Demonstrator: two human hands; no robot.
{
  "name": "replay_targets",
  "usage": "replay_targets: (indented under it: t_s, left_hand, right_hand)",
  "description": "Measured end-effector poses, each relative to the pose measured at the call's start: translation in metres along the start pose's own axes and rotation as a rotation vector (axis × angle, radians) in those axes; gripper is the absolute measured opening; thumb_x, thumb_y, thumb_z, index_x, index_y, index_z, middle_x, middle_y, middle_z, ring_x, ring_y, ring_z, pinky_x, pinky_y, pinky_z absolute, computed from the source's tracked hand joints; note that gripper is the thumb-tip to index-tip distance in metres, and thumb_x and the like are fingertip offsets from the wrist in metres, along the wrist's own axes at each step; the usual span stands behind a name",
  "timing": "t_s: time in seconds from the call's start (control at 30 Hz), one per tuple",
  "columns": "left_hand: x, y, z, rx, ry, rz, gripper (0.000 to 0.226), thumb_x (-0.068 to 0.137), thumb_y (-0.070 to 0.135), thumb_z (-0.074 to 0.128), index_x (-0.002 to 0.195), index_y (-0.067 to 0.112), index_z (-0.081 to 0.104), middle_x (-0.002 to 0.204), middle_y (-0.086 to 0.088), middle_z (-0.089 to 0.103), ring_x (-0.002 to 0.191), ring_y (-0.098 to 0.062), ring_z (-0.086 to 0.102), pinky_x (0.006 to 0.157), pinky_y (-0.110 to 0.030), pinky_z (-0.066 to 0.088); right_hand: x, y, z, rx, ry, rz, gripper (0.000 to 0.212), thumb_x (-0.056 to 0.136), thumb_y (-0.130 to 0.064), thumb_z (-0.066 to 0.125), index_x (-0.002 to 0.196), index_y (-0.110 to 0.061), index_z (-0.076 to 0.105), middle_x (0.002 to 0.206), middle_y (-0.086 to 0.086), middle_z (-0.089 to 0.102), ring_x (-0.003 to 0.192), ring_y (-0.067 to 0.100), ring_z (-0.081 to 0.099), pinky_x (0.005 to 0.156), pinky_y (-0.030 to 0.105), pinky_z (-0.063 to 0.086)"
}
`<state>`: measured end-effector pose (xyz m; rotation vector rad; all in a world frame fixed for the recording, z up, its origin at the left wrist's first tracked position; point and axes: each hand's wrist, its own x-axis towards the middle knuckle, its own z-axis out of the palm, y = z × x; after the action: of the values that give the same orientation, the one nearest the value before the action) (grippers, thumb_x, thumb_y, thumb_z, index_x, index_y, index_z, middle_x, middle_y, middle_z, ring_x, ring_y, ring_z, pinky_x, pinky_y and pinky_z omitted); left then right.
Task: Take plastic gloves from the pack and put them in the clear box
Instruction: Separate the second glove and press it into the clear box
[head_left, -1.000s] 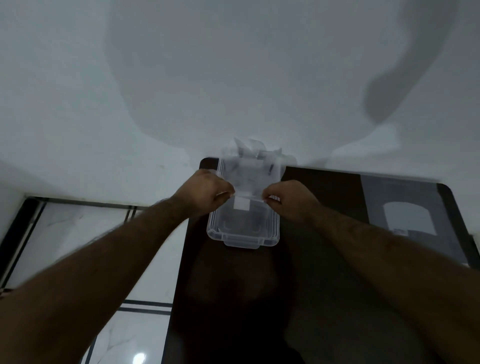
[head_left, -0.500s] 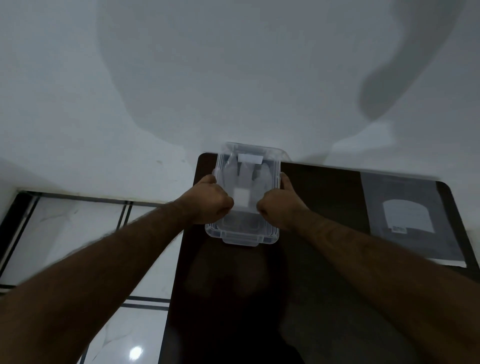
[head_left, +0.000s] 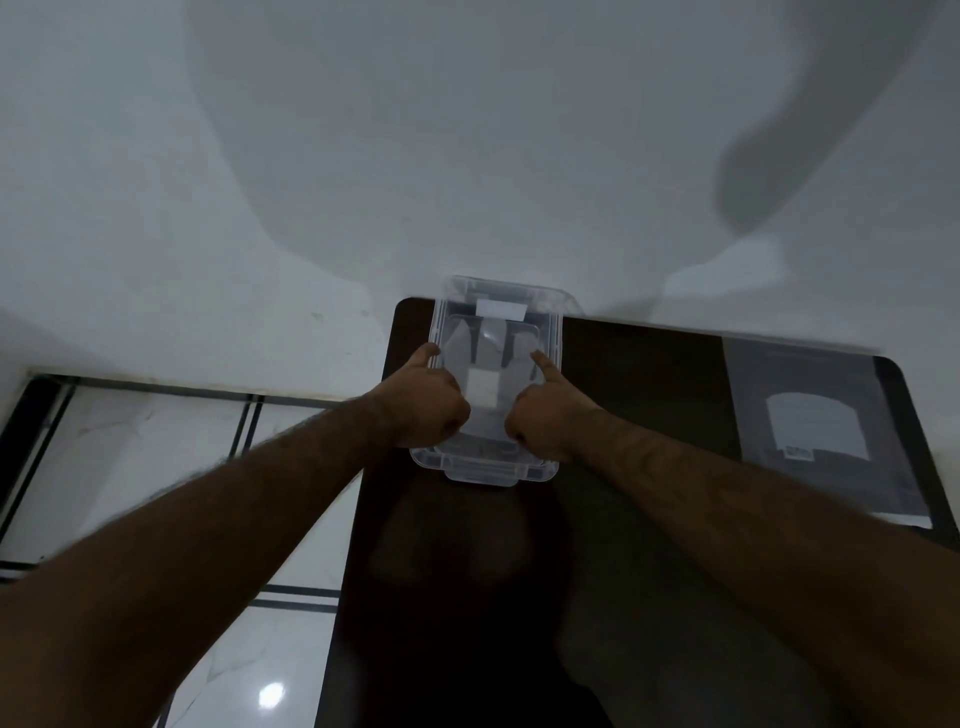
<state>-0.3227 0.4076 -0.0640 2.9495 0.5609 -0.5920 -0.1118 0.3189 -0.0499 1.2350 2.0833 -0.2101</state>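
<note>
The clear box (head_left: 551, 332) stands on the dark table at its far edge, against the wall. A thin see-through plastic glove (head_left: 485, 349) lies flat inside it, fingers pointing away from me, with a white square patch (head_left: 480, 392) near its cuff. My left hand (head_left: 428, 408) is a fist inside the box's left side, its thumb along the rim. My right hand (head_left: 545, 415) is curled inside the right side, its index finger stretched out onto the glove. The grey glove pack (head_left: 810, 415) lies flat at the table's far right.
The dark table (head_left: 649, 519) has rounded far corners and butts against a white wall (head_left: 467, 156). White floor tiles with dark lines (head_left: 171, 467) show to the left, below the table edge. A white label (head_left: 501, 307) sits on the box's far wall.
Both hands brought the glove down from above the box into it and laid it flat. My thumb and right index finger have come off the pinch and spread outward.
</note>
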Motion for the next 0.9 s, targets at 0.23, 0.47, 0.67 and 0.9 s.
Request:
replay_targets:
  t_s: [0.23,0.47,0.67,0.9]
  left_hand:
    - [0.004,0.002,-0.007,0.016,-0.095,0.023,0.014,0.101,0.036,0.068,0.110,0.033,0.077,0.120,0.006,0.076,0.141,-0.021,0.056,0.127,-0.073,0.004]
    - [0.005,0.006,-0.005,0.064,-0.152,0.082,0.017,0.103,0.040,0.064,0.114,0.033,0.077,0.121,0.004,0.076,0.138,-0.023,0.058,0.127,-0.073,0.004]
    - [0.012,0.001,-0.003,0.066,-0.257,0.123,0.025,0.105,0.044,0.061,0.124,0.035,0.074,0.125,0.005,0.074,0.137,-0.023,0.058,0.126,-0.075,0.001]
    - [0.022,-0.003,-0.017,0.064,-0.251,0.063,0.036,0.102,0.027,0.066,0.137,0.034,0.069,0.136,0.002,0.070,0.142,-0.024,0.054,0.129,-0.064,-0.006]
  right_hand:
    - [0.003,-0.002,-0.006,-0.050,-0.080,-0.039,0.033,0.104,-0.033,0.063,0.136,-0.031,0.068,0.132,0.001,0.070,0.138,0.031,0.057,0.121,0.075,-0.011]
    - [0.008,-0.003,-0.003,0.032,-0.145,-0.081,0.044,0.105,-0.032,0.061,0.149,-0.037,0.060,0.154,-0.001,0.058,0.153,0.032,0.042,0.123,0.074,-0.012]
    - [0.005,-0.002,-0.019,0.010,-0.234,-0.107,0.037,0.107,-0.029,0.061,0.143,-0.027,0.063,0.152,0.005,0.059,0.151,0.033,0.043,0.127,0.073,-0.004]
    - [0.005,0.000,-0.021,0.068,-0.090,-0.110,0.040,0.106,-0.033,0.060,0.145,-0.026,0.060,0.144,0.005,0.065,0.141,0.030,0.054,0.131,0.060,0.017]
